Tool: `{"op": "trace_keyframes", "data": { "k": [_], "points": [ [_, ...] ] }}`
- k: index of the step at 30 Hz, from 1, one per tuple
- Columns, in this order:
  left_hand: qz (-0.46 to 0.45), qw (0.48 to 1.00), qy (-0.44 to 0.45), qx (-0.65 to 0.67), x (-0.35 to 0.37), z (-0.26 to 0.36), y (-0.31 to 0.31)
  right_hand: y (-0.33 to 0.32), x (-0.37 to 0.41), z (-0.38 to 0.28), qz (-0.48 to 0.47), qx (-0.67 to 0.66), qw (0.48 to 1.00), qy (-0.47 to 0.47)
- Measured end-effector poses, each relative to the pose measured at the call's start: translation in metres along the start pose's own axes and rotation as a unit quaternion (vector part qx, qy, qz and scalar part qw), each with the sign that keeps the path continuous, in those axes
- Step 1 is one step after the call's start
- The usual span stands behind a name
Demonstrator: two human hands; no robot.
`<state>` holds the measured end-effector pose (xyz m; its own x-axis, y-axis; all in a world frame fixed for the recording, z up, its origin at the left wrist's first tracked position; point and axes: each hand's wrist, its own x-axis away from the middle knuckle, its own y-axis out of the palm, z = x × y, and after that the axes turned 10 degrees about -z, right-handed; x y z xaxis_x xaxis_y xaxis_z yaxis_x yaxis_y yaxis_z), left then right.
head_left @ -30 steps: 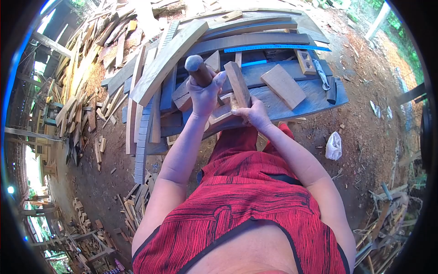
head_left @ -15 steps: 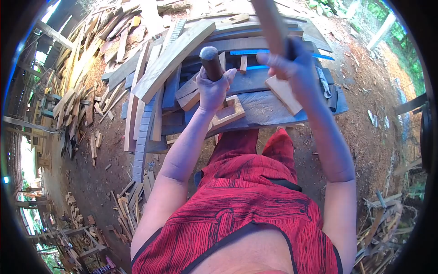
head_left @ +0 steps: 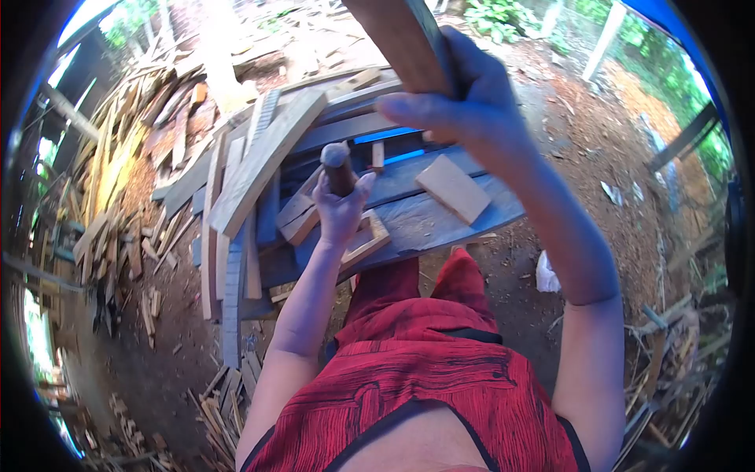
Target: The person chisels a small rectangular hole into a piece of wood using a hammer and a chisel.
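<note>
My left hand (head_left: pixel 340 216) is closed around the dark wooden handle of a chisel (head_left: pixel 338 175), whose pale, worn top points up at me. Its blade is hidden below the hand. Just beneath lies a wooden frame-like piece (head_left: pixel 376 236) with a cut-out, at the near edge of the plank bench (head_left: pixel 425 214). Raised high at upper centre, my right hand (head_left: pixel 480 110) grips a thick squared piece of wood (head_left: pixel 405 39), whose far end runs out of view. A short loose block (head_left: pixel 454 189) rests on the bench right of the chisel.
A long thick beam (head_left: pixel 271 161) slants across the bench's left side, over several boards. Blue strips (head_left: pixel 405 156) lie between planks. Heaped offcuts (head_left: pixel 118 165) cover the ground at left. A white object (head_left: pixel 548 273) sits on the dirt at right.
My right hand has come up nearer the camera with the piece of wood. The view has shifted, so bench and left hand appear lower and further left. My left hand keeps its grip.
</note>
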<state>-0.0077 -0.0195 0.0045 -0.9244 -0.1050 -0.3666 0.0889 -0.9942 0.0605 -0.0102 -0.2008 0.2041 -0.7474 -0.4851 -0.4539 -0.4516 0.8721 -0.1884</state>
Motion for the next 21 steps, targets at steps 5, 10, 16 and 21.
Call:
{"op": "trace_keyframes", "data": {
  "k": [5, 10, 16, 21],
  "points": [
    [0.022, 0.998, 0.030, 0.052, -0.003, -0.002, 0.005, 0.000, 0.024, 0.059, -0.225, 0.293, 0.923, 0.108],
    [-0.019, 0.999, 0.027, 0.000, 0.000, 0.001, 0.006, -0.013, 0.016, 0.001, -0.099, 0.127, 0.981, 0.106],
    [0.035, 0.990, 0.136, -0.028, -0.001, 0.002, 0.022, -0.011, 0.031, 0.057, -0.229, 0.222, 0.936, 0.148],
    [-0.007, 0.999, 0.028, -0.031, 0.006, 0.006, 0.015, -0.039, 0.041, 0.063, -0.109, 0.222, 0.952, 0.180]
  ]
}}
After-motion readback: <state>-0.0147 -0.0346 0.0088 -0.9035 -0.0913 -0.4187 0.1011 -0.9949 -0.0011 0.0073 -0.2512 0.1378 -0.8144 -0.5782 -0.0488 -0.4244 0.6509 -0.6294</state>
